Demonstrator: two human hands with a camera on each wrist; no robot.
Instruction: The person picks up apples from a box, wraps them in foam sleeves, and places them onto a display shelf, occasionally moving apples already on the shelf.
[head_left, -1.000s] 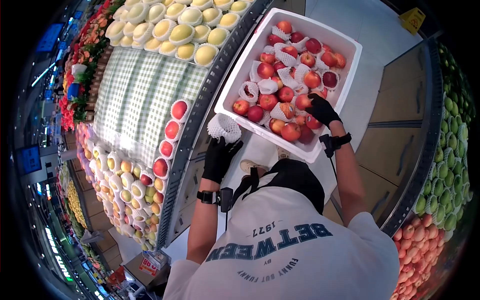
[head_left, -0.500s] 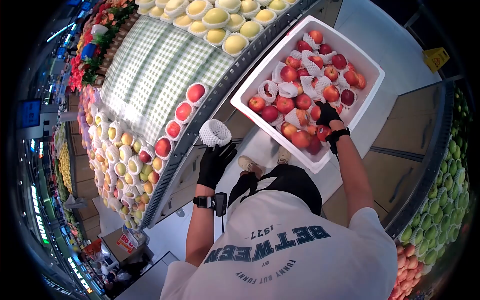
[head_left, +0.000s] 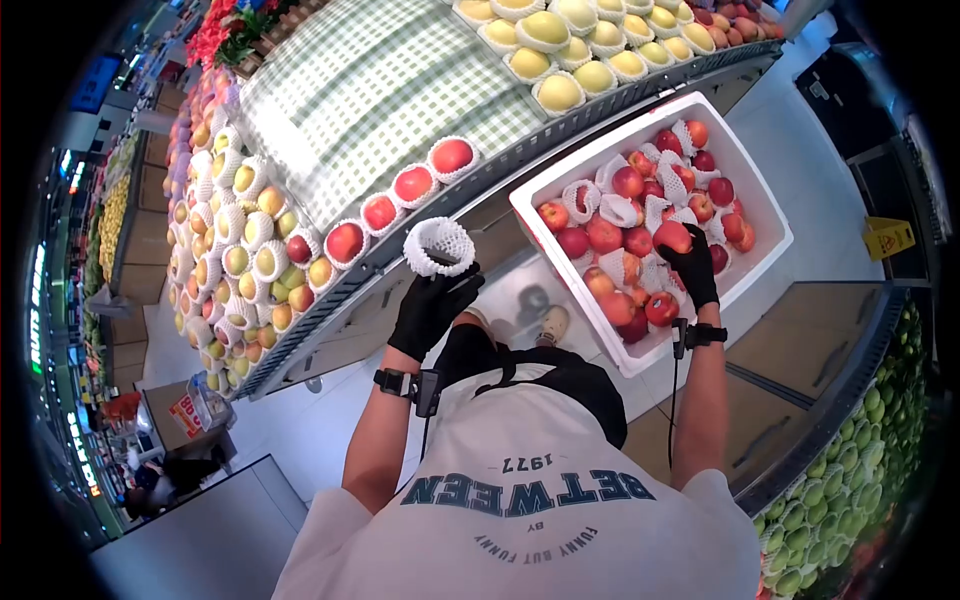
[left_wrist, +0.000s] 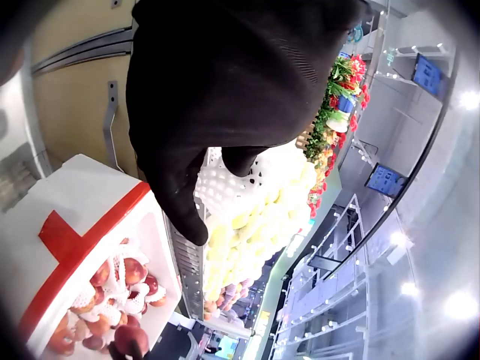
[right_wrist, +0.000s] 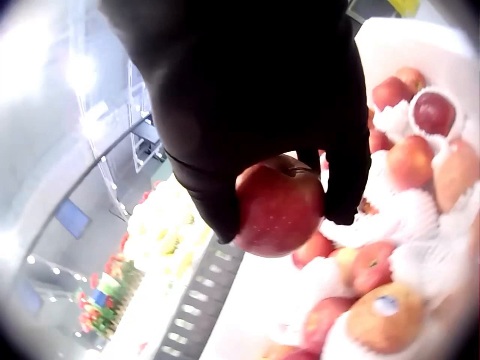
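My right hand (head_left: 697, 272), in a black glove, grips a red apple (right_wrist: 279, 208) between thumb and fingers, above the white foam box (head_left: 777, 238). Loose apples (head_left: 604, 234) and crumpled foam nets fill the box. In the head view my gloved left hand (head_left: 432, 310) holds a white foam net (head_left: 440, 247) upright by its lower side, its round mouth facing up. The left wrist view shows thumb and fingertip pinching that net (left_wrist: 217, 187). Just beyond the left hand, a short row of netted red apples (head_left: 345, 243) lines the display edge.
A dark slatted rail (head_left: 500, 165) borders the stand, with green checked cloth (head_left: 400, 95) and netted yellow fruit (head_left: 560, 92) behind it. Mixed netted fruit (head_left: 238, 262) is piled at left. Another stand of green fruit (head_left: 830, 490) lies at right. A yellow floor sign (head_left: 888, 238) stands beyond the box.
The right hand has lifted an apple from among the others in the box. The left hand keeps holding the net near the rail. The head view has turned, shifting the scene.
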